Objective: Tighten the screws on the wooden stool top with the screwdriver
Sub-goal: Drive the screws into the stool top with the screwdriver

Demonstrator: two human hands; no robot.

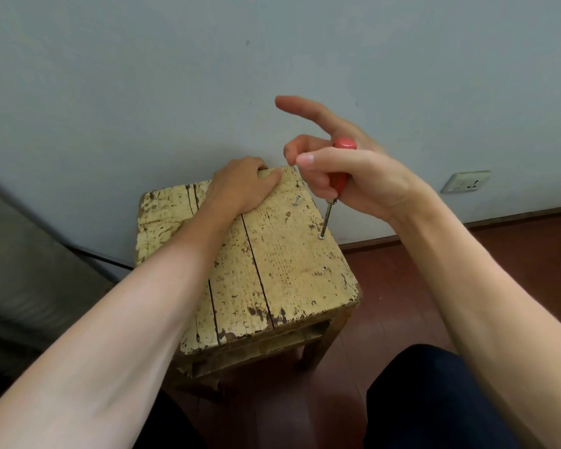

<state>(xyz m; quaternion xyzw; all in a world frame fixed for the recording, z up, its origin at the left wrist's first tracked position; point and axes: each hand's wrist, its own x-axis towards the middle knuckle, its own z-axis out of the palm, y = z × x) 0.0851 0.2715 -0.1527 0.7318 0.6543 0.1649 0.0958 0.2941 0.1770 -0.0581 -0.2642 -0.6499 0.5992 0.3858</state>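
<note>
The screw being worked sits near the right edge of the stool top, about midway between its near and far ends. The screwdriver tip is seated in its head. The tool's long axis runs almost upright, leaning slightly right and far, so the red handle stands above and just beyond the screw.

The right hand holds that handle. Its thumb and lower fingers are curled round the red grip, while the index finger sticks out straight, up and to the left. This hand is the nearer one to the screw and lies directly above it, so the coming turn is likely a twist about the shaft with pressure straight down.

A second screw stands proud and tilted, farther and to the left. A third screw looks driven flush, nearer along the same right edge.

The left hand lies palm down at the far end, its fingers hooked over the far edge, steadying the stool.

Beyond are a grey wall with a socket and a red-brown floor.
</note>
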